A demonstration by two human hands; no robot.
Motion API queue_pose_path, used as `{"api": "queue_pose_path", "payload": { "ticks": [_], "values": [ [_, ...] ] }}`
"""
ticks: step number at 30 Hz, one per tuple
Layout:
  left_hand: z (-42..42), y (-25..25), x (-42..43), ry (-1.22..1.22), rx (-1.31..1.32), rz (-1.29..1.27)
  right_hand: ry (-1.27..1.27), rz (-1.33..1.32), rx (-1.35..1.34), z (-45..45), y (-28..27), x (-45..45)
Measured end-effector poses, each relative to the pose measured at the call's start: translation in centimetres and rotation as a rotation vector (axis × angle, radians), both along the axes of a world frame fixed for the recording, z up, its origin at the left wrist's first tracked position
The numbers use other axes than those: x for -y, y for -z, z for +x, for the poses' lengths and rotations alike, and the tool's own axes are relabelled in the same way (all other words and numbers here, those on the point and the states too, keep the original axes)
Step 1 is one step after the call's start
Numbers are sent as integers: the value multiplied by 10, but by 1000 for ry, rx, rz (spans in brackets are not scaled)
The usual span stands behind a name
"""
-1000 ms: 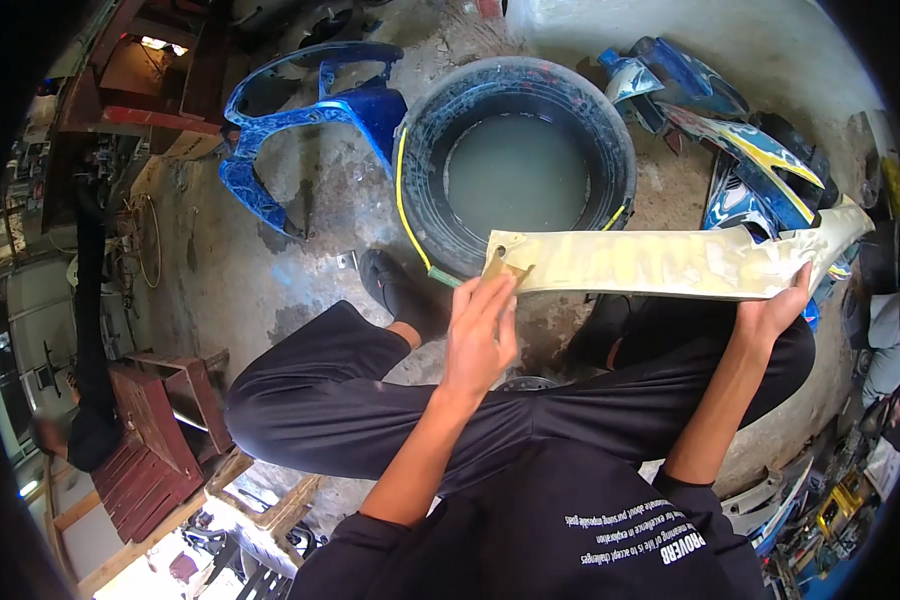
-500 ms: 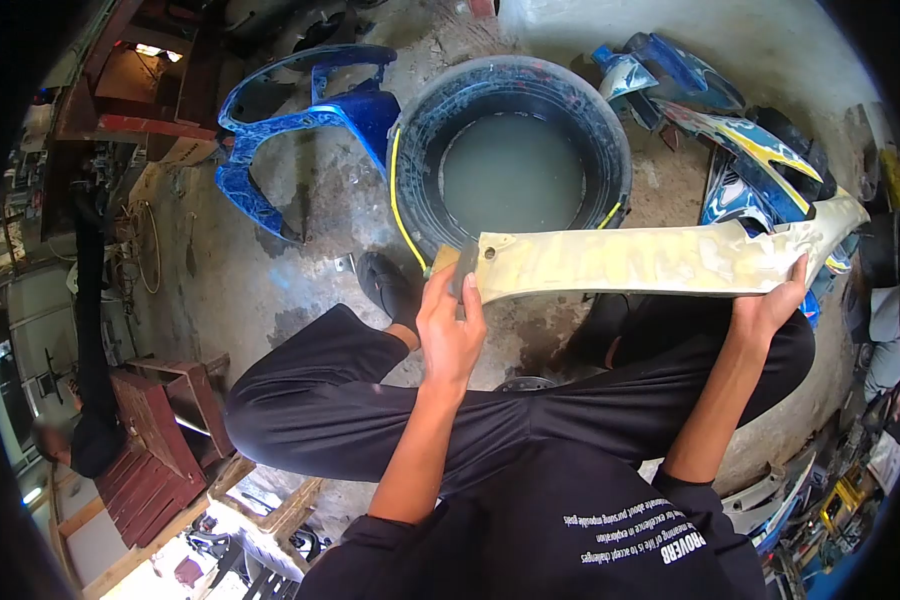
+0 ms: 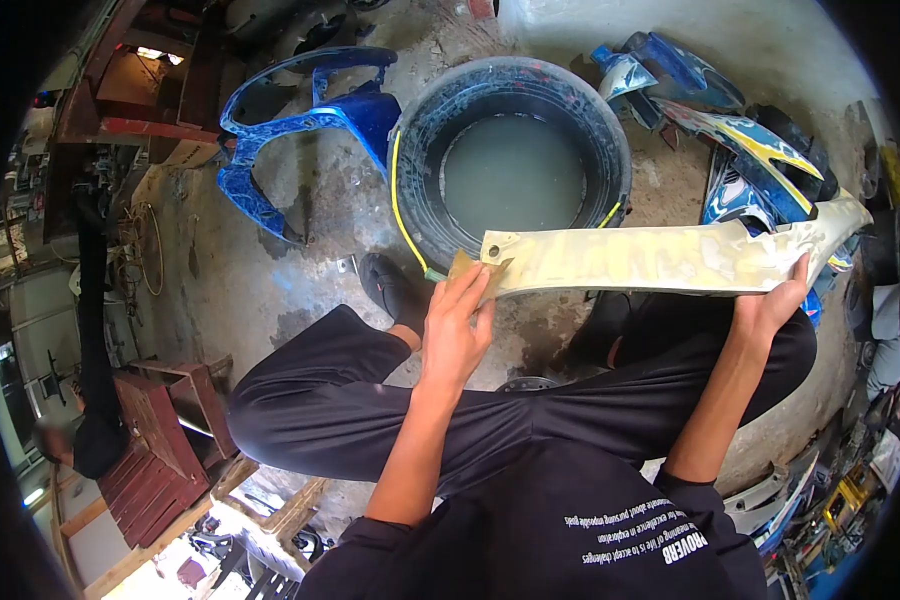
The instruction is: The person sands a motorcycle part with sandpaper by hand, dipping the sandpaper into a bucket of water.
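Note:
A long cream and pale yellow motorcycle body panel (image 3: 630,258) lies across the front of my knees, its surface patchy and a small hole near its left end. My right hand (image 3: 772,300) grips its lower edge near the wide right end, fingers partly hidden behind it. At the left tip, my left hand (image 3: 458,325) holds a tan piece of sandpaper (image 3: 487,277) against the panel's corner with the fingers close together. Just beyond the panel stands a black bucket (image 3: 418,165) of cloudy grey water.
A blue motorcycle fairing (image 3: 355,115) lies on the concrete floor left of the bucket. Blue, white and yellow fairing parts (image 3: 760,150) are piled at the right by the wall. A red-brown wooden chair (image 3: 155,450) and another person (image 3: 98,440) are at the far left.
My left hand has shifted slightly right and tilted the sandpaper, so its tan face shows instead of the dark grey one. My right hand and the panel have barely moved.

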State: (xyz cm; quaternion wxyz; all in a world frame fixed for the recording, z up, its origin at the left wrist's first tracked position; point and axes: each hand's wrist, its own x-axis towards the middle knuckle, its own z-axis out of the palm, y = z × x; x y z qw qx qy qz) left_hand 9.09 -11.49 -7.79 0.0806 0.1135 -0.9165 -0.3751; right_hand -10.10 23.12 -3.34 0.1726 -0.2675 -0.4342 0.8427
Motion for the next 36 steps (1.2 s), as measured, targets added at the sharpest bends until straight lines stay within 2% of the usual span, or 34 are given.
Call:
{"api": "queue_pose_path", "payload": {
  "ticks": [9, 11, 15, 18, 22, 26, 27, 30, 31, 36],
  "values": [
    [-4, 4, -1, -26, -62, 46, 9, 23, 12, 1, -3, 3],
    [-6, 1, -2, -118, -19, 24, 9, 25, 6, 1, -2, 5],
    [1, -6, -15, 69, -49, -38, 5, -2, 22, -2, -2, 0],
    [-4, 3, -2, -81, 67, -158, 23, 18, 18, -3, -1, 0],
    [0, -7, -15, 73, -61, -142, 35, 20, 25, -3, -2, 0],
    [-3, 2, -5, -50, -45, -127, 21, 22, 20, -2, 2, -1],
    [2, -2, -11, 47, -76, -124, 26, 18, 20, -3, 0, -1],
    [5, -3, -9, 38, -75, -143, 10, 9, 7, -2, -1, 1],
    [3, 1, -3, -43, 0, -169, 11, 5, 8, -2, 0, 2],
    [2, 1, -10, 74, -63, -101, 27, 30, -4, -2, -3, 2]
  ]
}}
